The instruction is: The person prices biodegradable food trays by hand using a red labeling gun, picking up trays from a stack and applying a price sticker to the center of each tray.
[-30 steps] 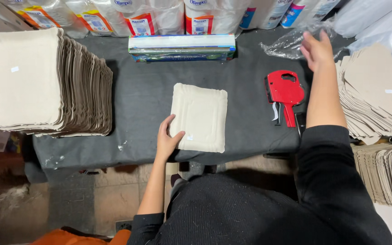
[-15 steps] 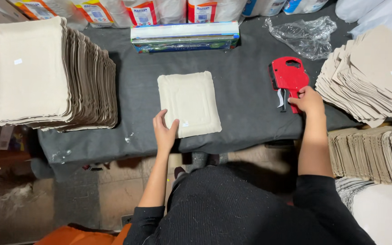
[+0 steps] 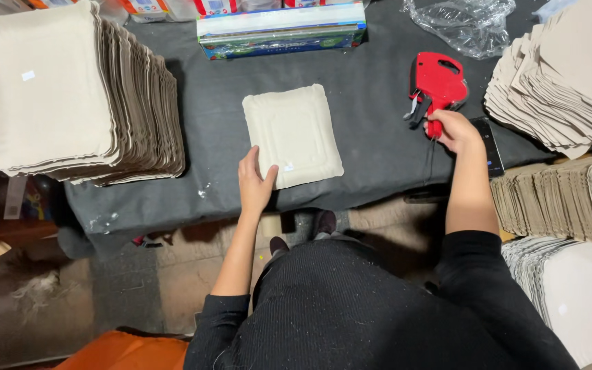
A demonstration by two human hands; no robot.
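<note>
A cream rectangular paper tray point(image 3: 292, 133) lies face up in the middle of the dark cloth-covered table point(image 3: 371, 137). My left hand point(image 3: 254, 182) rests on its near left corner, fingers and thumb pinching the edge. My right hand point(image 3: 455, 130) is closed around the handle of a red label gun point(image 3: 435, 87) lying to the right of the tray. A small white sticker shows near the tray's front edge.
A tall leaning stack of the same trays point(image 3: 77, 96) fills the left. Fanned piles of trays point(image 3: 563, 75) crowd the right, more below them point(image 3: 563, 199). A long flat box point(image 3: 282, 29) and crumpled clear plastic point(image 3: 462, 20) lie at the back. A dark phone point(image 3: 491, 147) sits by my right wrist.
My right hand came back from the far right plastic down to the red label gun and closed on its handle. My left hand stayed on the tray's corner.
</note>
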